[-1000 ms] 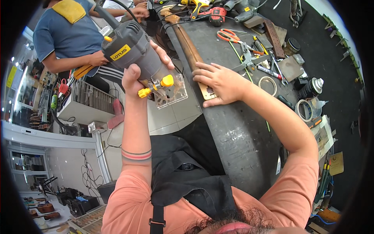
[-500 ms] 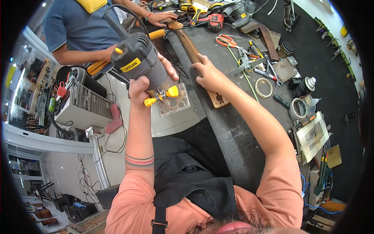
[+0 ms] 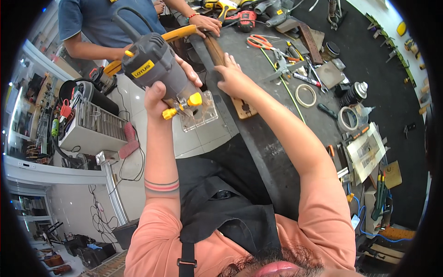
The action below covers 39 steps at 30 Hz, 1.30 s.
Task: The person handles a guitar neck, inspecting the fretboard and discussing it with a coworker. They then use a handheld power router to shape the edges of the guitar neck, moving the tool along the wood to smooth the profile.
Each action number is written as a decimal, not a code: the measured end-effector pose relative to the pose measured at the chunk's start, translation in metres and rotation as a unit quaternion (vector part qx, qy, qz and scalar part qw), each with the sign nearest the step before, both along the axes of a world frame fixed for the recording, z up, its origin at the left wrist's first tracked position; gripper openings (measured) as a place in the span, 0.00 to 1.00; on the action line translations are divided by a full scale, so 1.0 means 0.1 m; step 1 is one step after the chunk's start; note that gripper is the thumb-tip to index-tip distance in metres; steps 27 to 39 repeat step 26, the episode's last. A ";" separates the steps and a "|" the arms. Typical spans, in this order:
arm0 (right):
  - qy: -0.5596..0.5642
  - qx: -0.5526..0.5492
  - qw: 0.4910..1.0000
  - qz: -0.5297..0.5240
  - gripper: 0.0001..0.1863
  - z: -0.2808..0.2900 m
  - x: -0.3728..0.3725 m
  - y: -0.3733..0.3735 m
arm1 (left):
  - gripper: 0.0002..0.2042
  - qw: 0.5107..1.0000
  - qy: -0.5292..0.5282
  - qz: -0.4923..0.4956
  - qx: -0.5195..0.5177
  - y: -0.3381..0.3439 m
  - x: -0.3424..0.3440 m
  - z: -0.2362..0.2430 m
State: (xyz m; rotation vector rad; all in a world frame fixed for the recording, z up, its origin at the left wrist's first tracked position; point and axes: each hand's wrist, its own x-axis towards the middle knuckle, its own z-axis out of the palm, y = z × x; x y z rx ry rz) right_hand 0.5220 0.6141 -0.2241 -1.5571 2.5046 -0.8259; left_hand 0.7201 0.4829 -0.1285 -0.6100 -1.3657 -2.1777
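My left hand [image 3: 157,99] is closed around a dark grey trim router [image 3: 159,62] with yellow knobs and a clear square base [image 3: 207,117]. I hold the router tilted in the air, left of the bench edge. Stretched over a long brown wooden piece [image 3: 244,110] shaped like an instrument neck, my right hand [image 3: 234,82] lies with its fingers spread on the wood. The neck lies along the bench's left edge; my hand and forearm hide part of it. At its far end rests a co-worker's hand [image 3: 206,23].
The co-worker [image 3: 110,27] stands across from me beside an orange-yellow bar [image 3: 181,33]. On the dark bench [image 3: 281,134] lie orange-handled scissors [image 3: 260,42], calipers [image 3: 280,68], tape rolls [image 3: 305,95], a screwdriver [image 3: 326,110] and a red power tool [image 3: 244,19]. Cables trail over the floor at left.
The view has shifted slightly. The router remains in my left hand, and my right hand stays on the wooden neck with its fingers straighter. The co-worker's hand has come onto the neck's far end.
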 end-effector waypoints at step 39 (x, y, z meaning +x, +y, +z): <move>-0.127 -0.020 0.968 0.213 0.68 0.36 -0.11 1.65 | 0.31 0.994 -0.079 -0.002 -0.077 0.67 -0.92 -0.29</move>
